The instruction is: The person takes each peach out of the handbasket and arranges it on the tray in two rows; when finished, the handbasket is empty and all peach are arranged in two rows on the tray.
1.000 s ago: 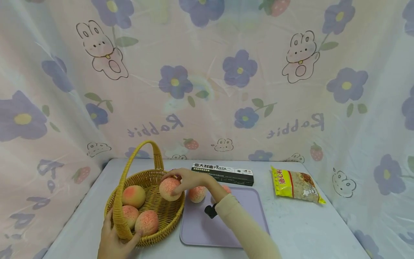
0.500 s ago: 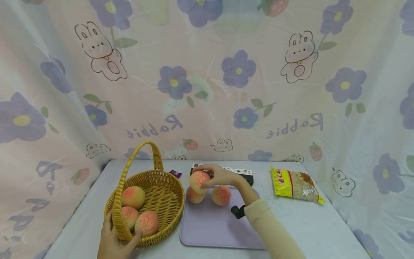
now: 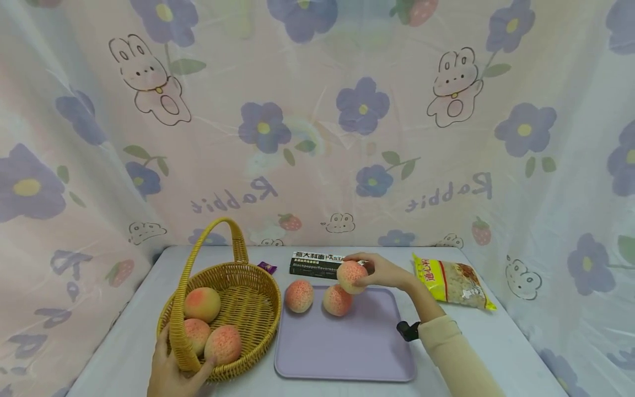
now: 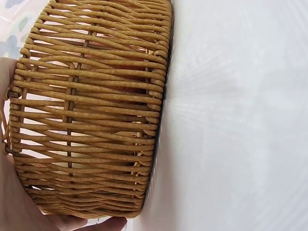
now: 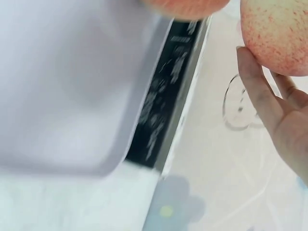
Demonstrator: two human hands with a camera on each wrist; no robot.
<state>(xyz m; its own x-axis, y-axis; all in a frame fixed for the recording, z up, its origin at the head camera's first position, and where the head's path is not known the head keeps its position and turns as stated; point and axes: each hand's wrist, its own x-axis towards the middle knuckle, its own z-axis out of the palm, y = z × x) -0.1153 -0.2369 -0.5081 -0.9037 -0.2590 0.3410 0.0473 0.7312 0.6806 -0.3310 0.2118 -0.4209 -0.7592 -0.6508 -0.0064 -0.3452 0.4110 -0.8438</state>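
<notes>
In the lower centre of the head view, the right hand is gripping a peach with curled fingers, holding it over the far edge of the purple tray, just above and beside another peach that is lying on the tray. A third peach is sitting at the tray's far left corner. At the lower left, the left hand is clasping the near rim of the wicker basket, fingers wrapped around the weave; three peaches are lying inside. Behind the tray a black pasta box is resting on the table, and a yellow packet is lying to the right.
</notes>
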